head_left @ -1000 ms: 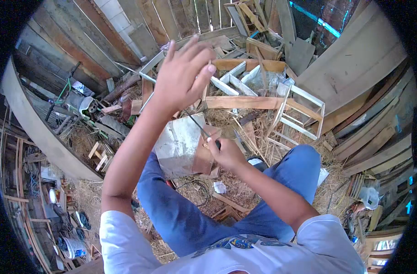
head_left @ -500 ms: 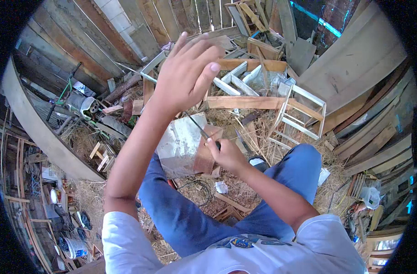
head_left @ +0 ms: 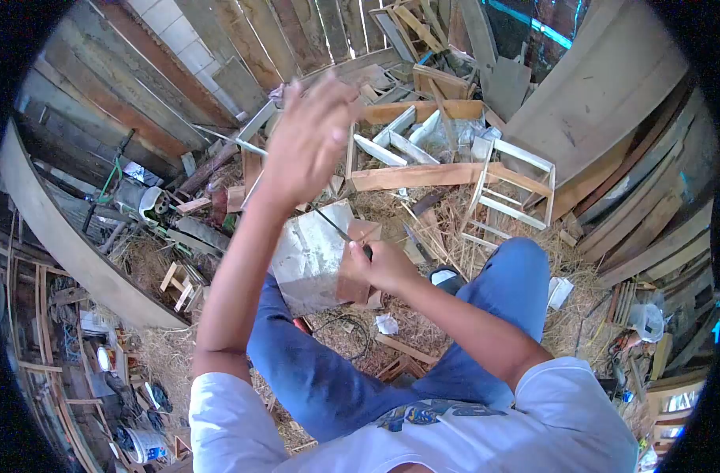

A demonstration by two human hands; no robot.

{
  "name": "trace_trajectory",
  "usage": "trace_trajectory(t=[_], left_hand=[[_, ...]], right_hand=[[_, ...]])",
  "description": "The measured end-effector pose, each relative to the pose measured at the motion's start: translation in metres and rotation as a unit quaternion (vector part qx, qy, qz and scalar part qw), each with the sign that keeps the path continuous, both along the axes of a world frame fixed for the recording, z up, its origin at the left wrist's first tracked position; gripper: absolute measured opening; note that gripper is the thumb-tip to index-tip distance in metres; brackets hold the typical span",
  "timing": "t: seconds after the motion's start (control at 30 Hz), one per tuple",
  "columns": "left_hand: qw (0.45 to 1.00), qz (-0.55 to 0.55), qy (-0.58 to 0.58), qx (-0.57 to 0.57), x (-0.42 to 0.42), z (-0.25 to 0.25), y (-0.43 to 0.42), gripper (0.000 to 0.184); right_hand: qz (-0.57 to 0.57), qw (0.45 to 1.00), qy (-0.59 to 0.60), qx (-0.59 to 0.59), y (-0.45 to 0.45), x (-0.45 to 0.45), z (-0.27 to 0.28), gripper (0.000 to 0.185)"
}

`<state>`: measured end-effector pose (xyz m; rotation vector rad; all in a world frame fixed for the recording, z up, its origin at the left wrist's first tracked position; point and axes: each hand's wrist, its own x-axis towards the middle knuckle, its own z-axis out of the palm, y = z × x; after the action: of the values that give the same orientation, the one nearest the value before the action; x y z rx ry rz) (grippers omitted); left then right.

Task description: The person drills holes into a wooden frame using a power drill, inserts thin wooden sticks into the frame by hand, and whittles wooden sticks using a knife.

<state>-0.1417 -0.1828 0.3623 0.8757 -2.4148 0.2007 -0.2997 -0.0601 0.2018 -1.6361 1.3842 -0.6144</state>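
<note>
My left hand is raised high at the upper middle, its fingers stretched out, slightly smeared by motion and holding nothing. Lower down, my right hand is closed around the dark handle of a long thin tool; its slim dark shaft points up and left, and its exact kind is unclear. Beneath the tool lies a pale, worn board with a brown piece at its right side. That board sits between my bent legs, below my left hand. The shaft's far end passes close to my left wrist.
A white wooden frame stands at the right of a wooden box frame. Straw and wood scraps cover the ground. A curved plank runs along the left, and a large panel leans at the right.
My left hand has shifted a little down and left, its fingers now more blurred. My right hand and the tool have moved slightly left. The whole view has tilted slightly.
</note>
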Motion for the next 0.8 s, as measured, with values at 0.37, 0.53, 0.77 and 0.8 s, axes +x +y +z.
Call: trace_trajectory(t=[0.37, 0.53, 0.77, 0.8], left_hand=[[0.981, 0.026, 0.143, 0.128, 0.020, -0.025, 0.033, 0.028], [0.904, 0.187, 0.350, 0.157, 0.047, -0.096, 0.095, 0.013], [0.923, 0.247, 0.251, 0.154, 0.033, -0.157, 0.151, 0.015], [0.922, 0.247, 0.252, 0.160, 0.033, -0.161, 0.150, 0.015]], right_hand=[[0.000, 0.998, 0.000, -0.058, 0.014, -0.002, -0.039, 0.060], [0.016, 0.999, -0.008, -0.034, 0.008, -0.004, -0.029, 0.053], [0.014, 0.996, 0.021, -0.083, 0.013, 0.005, -0.031, 0.053], [0.014, 0.996, 0.019, -0.091, 0.013, 0.007, -0.035, 0.055]])
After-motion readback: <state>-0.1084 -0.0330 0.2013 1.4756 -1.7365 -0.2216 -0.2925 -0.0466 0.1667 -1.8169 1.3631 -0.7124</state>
